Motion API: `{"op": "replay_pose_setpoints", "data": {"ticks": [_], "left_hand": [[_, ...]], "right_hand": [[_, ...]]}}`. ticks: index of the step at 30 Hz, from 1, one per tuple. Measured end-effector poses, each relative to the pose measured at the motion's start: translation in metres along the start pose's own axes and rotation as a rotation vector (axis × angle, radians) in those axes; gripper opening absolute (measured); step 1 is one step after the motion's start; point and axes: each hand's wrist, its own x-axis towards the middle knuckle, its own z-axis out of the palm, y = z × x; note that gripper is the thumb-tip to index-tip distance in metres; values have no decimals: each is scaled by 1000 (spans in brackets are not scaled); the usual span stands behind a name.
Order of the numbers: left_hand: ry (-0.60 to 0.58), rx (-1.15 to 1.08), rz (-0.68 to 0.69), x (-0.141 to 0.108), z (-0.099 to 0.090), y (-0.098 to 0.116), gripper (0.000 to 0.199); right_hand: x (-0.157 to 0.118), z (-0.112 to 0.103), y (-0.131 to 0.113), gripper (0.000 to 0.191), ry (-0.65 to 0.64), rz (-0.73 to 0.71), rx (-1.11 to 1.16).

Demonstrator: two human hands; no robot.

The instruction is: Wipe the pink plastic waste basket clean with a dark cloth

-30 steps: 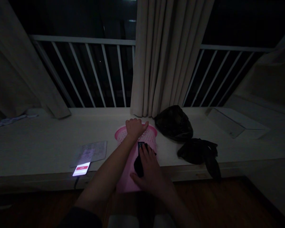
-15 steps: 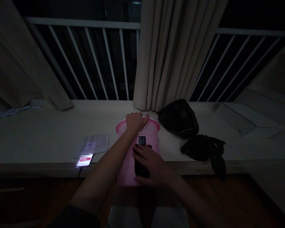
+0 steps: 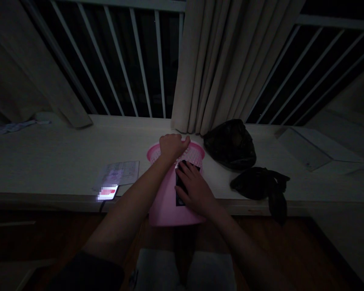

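A pink plastic wastebasket (image 3: 166, 206) with a perforated upper band leans tilted at the edge of the white ledge, its mouth facing away from me. My left hand (image 3: 172, 145) is closed over its rim. On the basket's side lies a black rectangular label (image 3: 180, 197), partly covered by my right hand (image 3: 195, 188). The fingers of that hand are stretched out and rest flat across the label and the pink wall. Most of the label's print is hidden under the fingers.
To the right on the ledge (image 3: 63, 157) lie a full black plastic bag (image 3: 230, 145) and a smaller one (image 3: 255, 184) hanging over the edge. A pale box (image 3: 318, 149) stands at far right. At left are a lit phone (image 3: 107, 193) and a paper sheet (image 3: 124, 171). Curtains (image 3: 212, 60) hang behind.
My right hand has moved up the basket's side, and the black label now sits higher, nearer the perforated band. My left hand keeps its hold on the rim. The view has tilted down slightly.
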Motion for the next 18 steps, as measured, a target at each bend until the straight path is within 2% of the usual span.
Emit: {"op": "replay_pose_setpoints", "data": {"ticks": [2,6,9,11,14,16,18], "left_hand": [[-10,2,-1,0,0,0,62],[-19,-2,-13,-1,0,-3,62],[-10,-16,-6,-1,1,-4,62],[4,-24,-5,-1,2,-3,63],[19,-14,-18,-1,2,-3,62],[26,5,-26,-1,1,-5,62],[31,19,-33,-2,0,-8,61]], "right_hand": [[-8,5,-15,49,4,-37,-13],[-36,2,-44,41,-118,-217,-4],[-34,-4,-31,45,-167,-285,28],[-22,-4,-12,55,-121,-220,38],[-10,5,4,63,21,15,34],[-17,11,-4,67,64,58,43],[-32,14,-20,67,11,-18,53]]}}
